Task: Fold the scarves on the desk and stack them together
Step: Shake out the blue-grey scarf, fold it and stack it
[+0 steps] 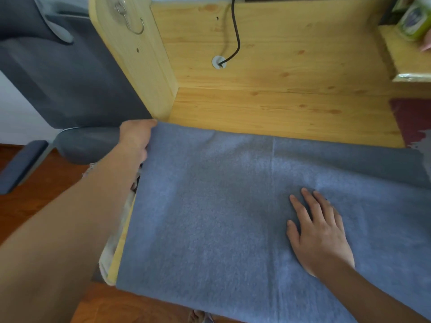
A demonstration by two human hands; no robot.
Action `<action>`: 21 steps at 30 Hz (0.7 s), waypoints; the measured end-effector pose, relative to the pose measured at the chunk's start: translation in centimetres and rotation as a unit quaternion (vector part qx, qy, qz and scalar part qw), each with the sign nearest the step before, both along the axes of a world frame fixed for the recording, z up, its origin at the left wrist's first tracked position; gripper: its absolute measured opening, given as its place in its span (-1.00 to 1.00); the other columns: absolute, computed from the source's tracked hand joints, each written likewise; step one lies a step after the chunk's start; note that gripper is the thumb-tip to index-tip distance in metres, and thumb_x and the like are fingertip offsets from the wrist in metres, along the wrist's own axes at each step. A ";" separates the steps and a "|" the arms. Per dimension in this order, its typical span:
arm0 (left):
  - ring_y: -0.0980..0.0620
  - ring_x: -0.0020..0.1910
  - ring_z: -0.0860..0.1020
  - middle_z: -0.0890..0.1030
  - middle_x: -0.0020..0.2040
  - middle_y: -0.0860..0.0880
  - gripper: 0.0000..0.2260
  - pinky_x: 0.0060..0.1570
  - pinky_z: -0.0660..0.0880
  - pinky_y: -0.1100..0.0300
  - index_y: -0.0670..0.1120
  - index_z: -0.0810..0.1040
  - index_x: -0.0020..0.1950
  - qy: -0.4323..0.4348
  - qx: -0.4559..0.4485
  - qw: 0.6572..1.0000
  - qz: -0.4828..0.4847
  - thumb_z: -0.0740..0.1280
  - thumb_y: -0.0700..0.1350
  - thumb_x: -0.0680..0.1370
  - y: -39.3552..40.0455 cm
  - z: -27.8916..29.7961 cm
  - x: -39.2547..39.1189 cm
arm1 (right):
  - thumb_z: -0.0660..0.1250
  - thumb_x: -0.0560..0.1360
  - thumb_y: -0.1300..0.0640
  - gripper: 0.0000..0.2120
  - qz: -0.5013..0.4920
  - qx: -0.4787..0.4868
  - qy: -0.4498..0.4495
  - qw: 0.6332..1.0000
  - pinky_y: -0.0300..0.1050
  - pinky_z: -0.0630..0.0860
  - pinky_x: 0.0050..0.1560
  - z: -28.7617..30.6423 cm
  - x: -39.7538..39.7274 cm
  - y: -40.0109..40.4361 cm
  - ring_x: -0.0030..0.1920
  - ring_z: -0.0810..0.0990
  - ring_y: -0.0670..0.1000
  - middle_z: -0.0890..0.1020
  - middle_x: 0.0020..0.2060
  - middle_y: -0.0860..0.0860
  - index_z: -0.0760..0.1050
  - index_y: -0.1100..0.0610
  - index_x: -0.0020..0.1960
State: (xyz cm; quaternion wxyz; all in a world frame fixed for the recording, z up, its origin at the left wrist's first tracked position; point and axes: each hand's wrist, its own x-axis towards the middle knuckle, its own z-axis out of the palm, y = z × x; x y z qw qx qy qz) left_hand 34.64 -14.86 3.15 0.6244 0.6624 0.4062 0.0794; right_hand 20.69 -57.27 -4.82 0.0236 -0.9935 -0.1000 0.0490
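My left hand (136,138) pinched the blue scarf's (221,206) far corner; my right hand (319,231) pressed flat, fingers spread, on it. Spread over the worktop (279,106), it risked sliding off the near edge.

A pale knotty pine desk (279,108) with a raised back panel (279,43) fills the far scene. At left, a grey upholstered chair (58,78) stands on reddish-brown wooden floor (46,187). Soft, even light falls throughout.
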 end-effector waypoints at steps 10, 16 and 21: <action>-0.01 -0.07 0.61 0.60 0.24 -0.12 -0.47 -0.04 0.52 0.01 -0.12 0.41 0.48 0.149 -0.030 0.977 -0.153 0.42 -0.37 0.54 0.4 0.0 1.8 | -0.05 0.62 -0.16 -0.40 0.003 0.000 0.002 1.000 0.18 0.19 0.54 0.1 0.0 0.0 0.59 0.13 0.13 0.25 0.57 0.08 0.26 0.06 0.57; -0.10 0.07 0.62 0.65 0.13 -0.12 -0.49 -0.05 0.61 0.05 -0.07 0.56 0.30 0.035 0.035 0.999 -0.009 0.40 -0.45 0.41 1.0 -2.1 2.7 | -0.05 0.62 -0.17 -0.41 -0.003 -0.004 0.005 1.000 0.15 0.16 0.55 -0.1 0.1 0.0 0.60 0.09 0.12 0.22 0.58 0.06 0.24 0.04 0.58; -0.17 0.16 0.54 0.55 0.26 -0.18 -0.67 0.16 0.50 0.03 -0.13 0.56 0.26 0.042 0.337 0.940 -0.026 0.29 -0.23 0.50 -2.3 -2.5 0.6 | -0.05 0.63 -0.17 -0.41 0.000 -0.007 0.008 1.000 0.15 0.16 0.56 0.0 0.1 0.1 0.60 0.09 0.12 0.20 0.59 0.06 0.23 0.03 0.59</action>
